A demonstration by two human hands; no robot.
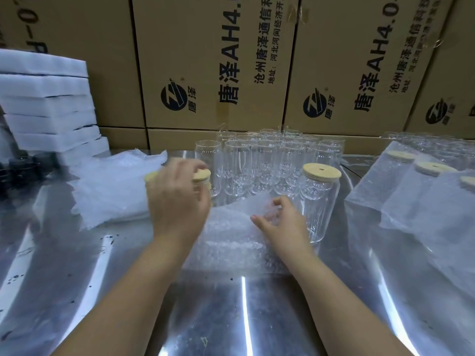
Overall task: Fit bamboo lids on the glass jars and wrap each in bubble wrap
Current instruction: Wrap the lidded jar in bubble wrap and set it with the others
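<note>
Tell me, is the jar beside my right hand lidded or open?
Lidded: a bamboo lid sits flat on the upright glass jar.

the table point(244, 317) is glossy sheet metal, streaked with glare and dark specks. jars point(259, 163) are clear smooth glass; the lid point(321, 171) is pale matt bamboo. bubble wrap point(231, 242) is translucent dimpled plastic. foam point(48, 109) slabs look white and matt, boxes point(213, 60) brown matt cardboard.

Pale tan bamboo lid point(321, 171), clear jars point(257, 160), brown cartons point(213, 60).
</note>
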